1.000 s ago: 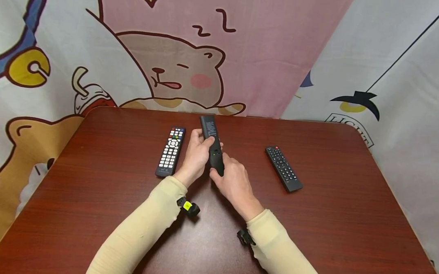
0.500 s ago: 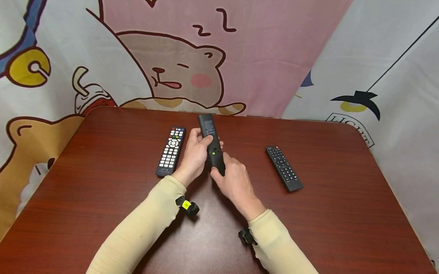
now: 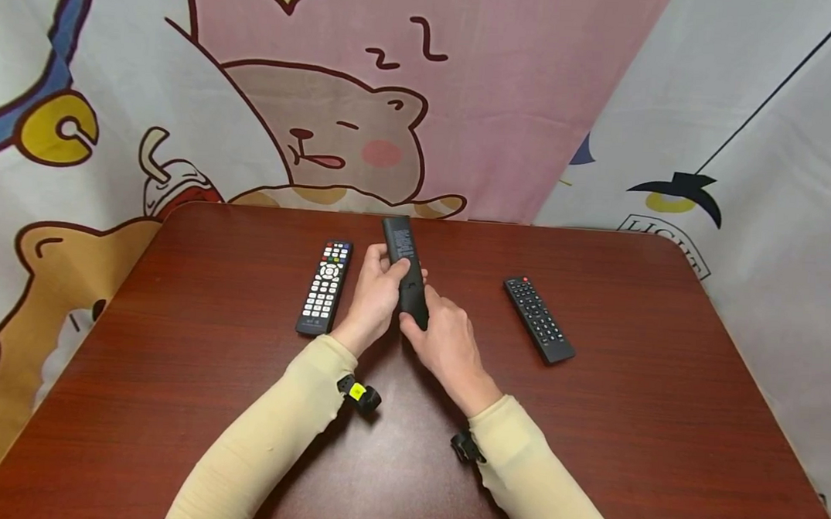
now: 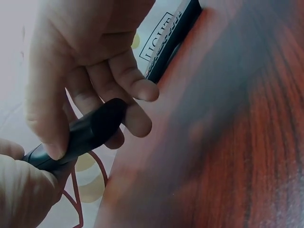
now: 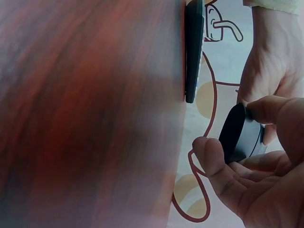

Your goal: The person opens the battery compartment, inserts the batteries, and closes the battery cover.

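A black remote control (image 3: 402, 243) is held over the middle of the table with its printed back upward. My left hand (image 3: 375, 296) grips its middle, thumb laid across the back. At the near end my right hand (image 3: 446, 346) holds the remote between thumb and fingers. In the left wrist view, the right thumb lies on the remote's end (image 4: 90, 137), and the left hand (image 4: 23, 190) grips farther along it. The right wrist view shows the rounded end of the remote (image 5: 237, 133) between the right hand's (image 5: 266, 185) thumb and fingers. Its button side is hidden.
A second remote with white buttons (image 3: 324, 289) lies face up just left of the left hand. To the right lies a smaller black remote (image 3: 538, 321), also face up. Behind the brown table (image 3: 659, 425) hangs a printed cartoon curtain (image 3: 499, 100).
A yellow-green spot on the held remote's back, beside the right hand, no longer shows; that area looks dark now. Both hands and the remote shifted only slightly. The other remotes stayed put.
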Motion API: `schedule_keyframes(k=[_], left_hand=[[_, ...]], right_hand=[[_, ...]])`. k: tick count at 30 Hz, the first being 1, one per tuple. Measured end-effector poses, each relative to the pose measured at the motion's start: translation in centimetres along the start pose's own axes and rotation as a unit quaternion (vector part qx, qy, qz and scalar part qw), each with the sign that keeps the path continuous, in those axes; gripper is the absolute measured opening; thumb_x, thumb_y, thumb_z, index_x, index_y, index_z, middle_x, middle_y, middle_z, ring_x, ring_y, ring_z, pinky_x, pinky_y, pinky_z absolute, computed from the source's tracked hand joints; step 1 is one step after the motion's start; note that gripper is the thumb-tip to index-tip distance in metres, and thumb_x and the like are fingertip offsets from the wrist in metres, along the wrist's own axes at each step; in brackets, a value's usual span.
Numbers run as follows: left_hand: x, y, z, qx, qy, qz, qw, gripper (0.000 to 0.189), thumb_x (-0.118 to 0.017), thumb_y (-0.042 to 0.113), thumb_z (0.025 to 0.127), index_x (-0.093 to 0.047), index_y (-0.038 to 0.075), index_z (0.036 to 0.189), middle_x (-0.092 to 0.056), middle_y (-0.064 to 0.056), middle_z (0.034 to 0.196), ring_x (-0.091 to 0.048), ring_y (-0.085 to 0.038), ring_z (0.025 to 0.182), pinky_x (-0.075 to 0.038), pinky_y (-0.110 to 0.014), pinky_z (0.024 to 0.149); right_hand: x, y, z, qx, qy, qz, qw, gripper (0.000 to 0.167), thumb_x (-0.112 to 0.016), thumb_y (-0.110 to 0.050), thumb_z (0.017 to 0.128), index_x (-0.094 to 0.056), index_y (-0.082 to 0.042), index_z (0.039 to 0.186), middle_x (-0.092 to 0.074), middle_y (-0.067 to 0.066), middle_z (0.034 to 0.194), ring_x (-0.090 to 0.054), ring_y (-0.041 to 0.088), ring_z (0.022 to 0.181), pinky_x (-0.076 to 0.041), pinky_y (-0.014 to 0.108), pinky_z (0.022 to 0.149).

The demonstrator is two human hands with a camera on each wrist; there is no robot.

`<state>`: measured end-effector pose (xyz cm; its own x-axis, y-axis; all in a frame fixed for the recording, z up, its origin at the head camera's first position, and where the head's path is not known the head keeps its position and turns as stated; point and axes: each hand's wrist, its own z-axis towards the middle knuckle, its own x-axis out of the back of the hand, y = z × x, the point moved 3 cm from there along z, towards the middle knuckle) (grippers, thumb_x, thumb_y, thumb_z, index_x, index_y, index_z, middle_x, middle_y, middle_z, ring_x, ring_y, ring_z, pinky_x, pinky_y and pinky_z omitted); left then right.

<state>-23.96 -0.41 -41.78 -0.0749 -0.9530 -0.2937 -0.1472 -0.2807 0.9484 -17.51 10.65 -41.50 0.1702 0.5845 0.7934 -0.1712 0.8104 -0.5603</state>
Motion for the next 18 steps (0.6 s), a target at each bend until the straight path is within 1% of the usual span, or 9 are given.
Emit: schedule_keyframes(k=[3, 6, 8, 9, 11, 12, 14, 16, 18], left_hand=[[0.0, 0.0, 0.0, 0.000, -0.001, -0.001, 1.0000, 0.034, -0.042, 0.007, 0.109, -0.034, 0.001, 0.142, -0.052, -0.027, 0.138, -0.063, -0.043, 0.121, -0.053, -0.045, 0.101], [0.0, 0.1, 0.0, 0.000, -0.005, -0.006, 1.0000, 0.034, -0.041, 0.007, 0.109, -0.033, 0.001, 0.142, -0.052, -0.028, 0.139, -0.062, -0.044, 0.123, -0.052, -0.046, 0.103], [0.1, 0.2, 0.1, 0.002, -0.008, -0.009, 0.9999, 0.032, -0.041, 0.007, 0.109, -0.034, 0.001, 0.140, -0.053, -0.027, 0.138, -0.062, -0.043, 0.123, -0.051, -0.046, 0.104], [0.2, 0.3, 0.1, 0.003, -0.009, -0.011, 0.9999, 0.031, -0.040, 0.007, 0.110, -0.035, 0.001, 0.139, -0.054, -0.027, 0.137, -0.063, -0.042, 0.122, -0.051, -0.046, 0.104], [0.3, 0.4, 0.1, 0.003, -0.011, -0.018, 0.9998, 0.029, -0.040, 0.006, 0.109, -0.035, 0.001, 0.138, -0.056, -0.027, 0.136, -0.064, -0.041, 0.120, -0.051, -0.046, 0.104], [0.3, 0.5, 0.1, 0.005, -0.011, -0.019, 0.9997, 0.028, -0.040, 0.006, 0.109, -0.036, 0.001, 0.137, -0.057, -0.027, 0.135, -0.065, -0.040, 0.118, -0.052, -0.045, 0.104], [0.4, 0.6, 0.1, 0.005, -0.015, -0.022, 0.9996, 0.028, -0.040, 0.006, 0.109, -0.036, 0.001, 0.136, -0.057, -0.028, 0.134, -0.066, -0.040, 0.117, -0.052, -0.045, 0.104], [0.4, 0.7, 0.1, 0.005, -0.020, -0.022, 0.9996, 0.028, -0.040, 0.006, 0.109, -0.036, 0.000, 0.136, -0.057, -0.029, 0.134, -0.066, -0.040, 0.116, -0.052, -0.046, 0.103], [0.4, 0.8, 0.1, 0.008, -0.023, -0.019, 0.9995, 0.029, -0.041, 0.006, 0.109, -0.037, 0.001, 0.137, -0.057, -0.028, 0.135, -0.067, -0.040, 0.116, -0.052, -0.045, 0.104]], right_hand=[[0.0, 0.2, 0.0, -0.003, -0.002, 0.008, 1.0000, 0.039, -0.074, -0.024, 0.092, -0.065, -0.001, 0.121, -0.069, 0.018, 0.090, -0.068, 0.035, 0.080, -0.054, 0.050, 0.069], [-0.1, 0.6, 0.1, -0.019, -0.016, 0.039, 0.9989, 0.041, -0.074, -0.027, 0.094, -0.065, -0.001, 0.125, -0.072, 0.016, 0.096, -0.069, 0.032, 0.084, -0.055, 0.047, 0.072], [-0.2, 1.1, 0.2, -0.044, -0.041, 0.087, 0.9943, 0.041, -0.074, -0.029, 0.095, -0.066, -0.002, 0.126, -0.073, 0.014, 0.094, -0.070, 0.029, 0.079, -0.056, 0.043, 0.069], [-0.3, 1.3, 0.3, -0.059, -0.057, 0.122, 0.9892, 0.041, -0.073, -0.029, 0.096, -0.066, -0.002, 0.126, -0.074, 0.013, 0.093, -0.071, 0.028, 0.077, -0.056, 0.041, 0.067], [-0.3, 1.8, 0.4, -0.090, -0.093, 0.213, 0.9685, 0.038, -0.072, -0.023, 0.097, -0.065, 0.000, 0.127, -0.075, 0.014, 0.091, -0.072, 0.028, 0.073, -0.058, 0.038, 0.065], [-0.3, 2.1, 0.5, -0.104, -0.111, 0.258, 0.9541, 0.037, -0.071, -0.018, 0.098, -0.064, 0.002, 0.127, -0.075, 0.015, 0.091, -0.072, 0.029, 0.071, -0.059, 0.037, 0.064], [-0.3, 2.5, 0.6, -0.125, -0.142, 0.343, 0.9199, 0.035, -0.067, -0.007, 0.097, -0.062, 0.006, 0.129, -0.075, 0.020, 0.095, -0.073, 0.031, 0.073, -0.060, 0.037, 0.064], [-0.1, 2.7, 0.7, -0.137, -0.164, 0.404, 0.8896, 0.037, -0.064, 0.002, 0.096, -0.059, 0.010, 0.131, -0.073, 0.025, 0.103, -0.073, 0.029, 0.078, -0.061, 0.037, 0.068], [0.1, 2.9, 0.7, -0.139, -0.177, 0.433, 0.8730, 0.039, -0.063, 0.006, 0.095, -0.057, 0.012, 0.132, -0.071, 0.026, 0.109, -0.072, 0.024, 0.081, -0.061, 0.035, 0.071]])
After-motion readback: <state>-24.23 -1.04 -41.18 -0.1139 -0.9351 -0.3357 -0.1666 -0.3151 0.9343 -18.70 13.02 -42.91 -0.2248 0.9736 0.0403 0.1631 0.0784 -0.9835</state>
